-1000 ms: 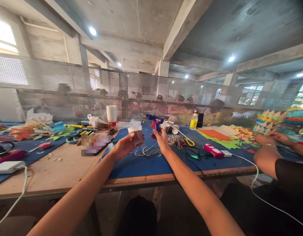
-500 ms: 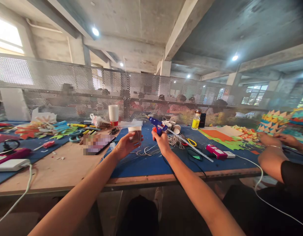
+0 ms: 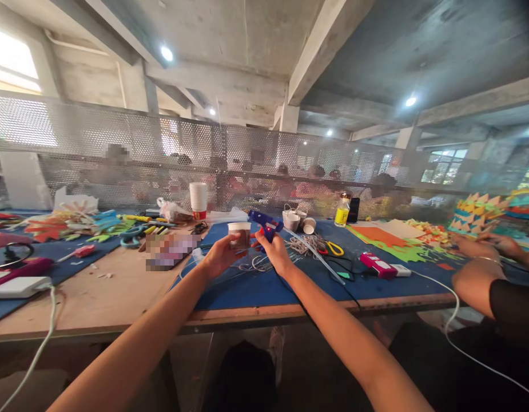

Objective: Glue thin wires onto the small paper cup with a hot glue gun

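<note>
The left hand (image 3: 221,257) grasps a paper cup (image 3: 239,234) from the side, with the fingers wrapped around its wall. The cup is upright, with its white rim uppermost, and is held clear of the blue mat (image 3: 247,292) near the middle of the wooden table (image 3: 105,297).

The right hand (image 3: 271,252) is clenched around the handle of a blue hot-glue gun (image 3: 264,222). The nozzle points left, just beside the cup's rim; contact cannot be confirmed. A clear glue stick (image 3: 318,256) runs from the rear of the gun down to the right, above the mat.

Behind the hands lie a coil of string (image 3: 302,245), yellow-handled scissors (image 3: 331,248) and two small white cups (image 3: 292,220). A stack of paper cups (image 3: 198,199) stands to the left and a yellow bottle (image 3: 341,213) to the right. A perforated metal screen (image 3: 247,154) borders the far edge of the table. At the right, a co-worker's forearm (image 3: 474,277) rests near coloured paper cut-outs (image 3: 388,237).
</note>
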Demonstrator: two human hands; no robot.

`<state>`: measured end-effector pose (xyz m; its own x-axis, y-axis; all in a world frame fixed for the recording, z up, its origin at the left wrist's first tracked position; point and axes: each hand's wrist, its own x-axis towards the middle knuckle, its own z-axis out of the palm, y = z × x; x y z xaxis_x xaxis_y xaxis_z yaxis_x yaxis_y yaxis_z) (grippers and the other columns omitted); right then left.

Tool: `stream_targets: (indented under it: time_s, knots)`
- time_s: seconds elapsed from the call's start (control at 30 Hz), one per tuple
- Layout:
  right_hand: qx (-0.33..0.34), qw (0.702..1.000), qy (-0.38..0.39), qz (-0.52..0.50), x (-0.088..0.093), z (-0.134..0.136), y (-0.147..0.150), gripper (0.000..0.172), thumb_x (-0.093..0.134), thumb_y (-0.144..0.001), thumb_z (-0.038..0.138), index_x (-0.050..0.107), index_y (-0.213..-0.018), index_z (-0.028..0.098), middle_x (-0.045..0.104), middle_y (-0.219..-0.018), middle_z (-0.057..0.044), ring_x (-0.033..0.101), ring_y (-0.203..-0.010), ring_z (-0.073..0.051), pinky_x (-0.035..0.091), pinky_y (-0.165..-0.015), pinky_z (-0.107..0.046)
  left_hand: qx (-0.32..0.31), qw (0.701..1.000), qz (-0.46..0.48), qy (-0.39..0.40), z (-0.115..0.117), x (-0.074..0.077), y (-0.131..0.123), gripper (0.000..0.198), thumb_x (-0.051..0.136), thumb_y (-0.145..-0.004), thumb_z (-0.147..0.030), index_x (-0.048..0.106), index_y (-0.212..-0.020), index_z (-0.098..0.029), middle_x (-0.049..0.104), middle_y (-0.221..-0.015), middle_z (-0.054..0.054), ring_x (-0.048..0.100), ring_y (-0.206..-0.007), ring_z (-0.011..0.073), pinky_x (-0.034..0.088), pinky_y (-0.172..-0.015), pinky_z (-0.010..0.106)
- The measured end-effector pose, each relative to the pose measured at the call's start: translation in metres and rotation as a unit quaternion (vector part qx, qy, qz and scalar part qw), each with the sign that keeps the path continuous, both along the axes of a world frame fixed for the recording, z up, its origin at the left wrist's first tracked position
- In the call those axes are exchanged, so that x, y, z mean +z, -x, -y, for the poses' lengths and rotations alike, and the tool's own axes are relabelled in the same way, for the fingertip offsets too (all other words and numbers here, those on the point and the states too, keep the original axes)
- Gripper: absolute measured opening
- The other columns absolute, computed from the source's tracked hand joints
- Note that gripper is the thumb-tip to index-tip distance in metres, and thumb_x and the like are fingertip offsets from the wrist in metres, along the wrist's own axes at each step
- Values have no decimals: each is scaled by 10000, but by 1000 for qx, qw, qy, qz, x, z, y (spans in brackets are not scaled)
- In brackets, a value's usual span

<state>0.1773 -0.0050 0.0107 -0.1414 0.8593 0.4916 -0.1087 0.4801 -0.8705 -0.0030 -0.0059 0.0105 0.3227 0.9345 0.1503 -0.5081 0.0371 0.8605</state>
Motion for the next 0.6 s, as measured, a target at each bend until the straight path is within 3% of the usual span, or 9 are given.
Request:
stream_targets:
  time_s: [0.3,0.43,0.6]
  knots:
    - [85,995,19,-37,1,4,0,347,696,-847,535,602,-967,222,758,-1033,-36,721,-725,-176,562,-683,-288,-35,998,-33,-31,-5,-5,2,318,670,-877,-323,786,-1115,-145,791,-1038,117,690,-1029,276,446,-1015,417]
    - [102,994,21,-26,2,7,0,382,703,-837,560,593,-973,220,761,-1013,-38,726,-722,-188,570,-693,-299,-42,998,-34,-38,-5,-6,2,336,674,-882,-357,801,-1089,-125,795,-983,126,701,-960,267,450,-1018,420]
    - [107,994,29,-7,1,7,0,417,716,-827,578,616,-1009,216,761,-848,-23,741,-737,-222,580,-705,-322,-31,995,-53,-75,-5,-7,0,315,748,-840,-325,797,-1090,-139,786,-1028,118,698,-924,242,479,-980,395]
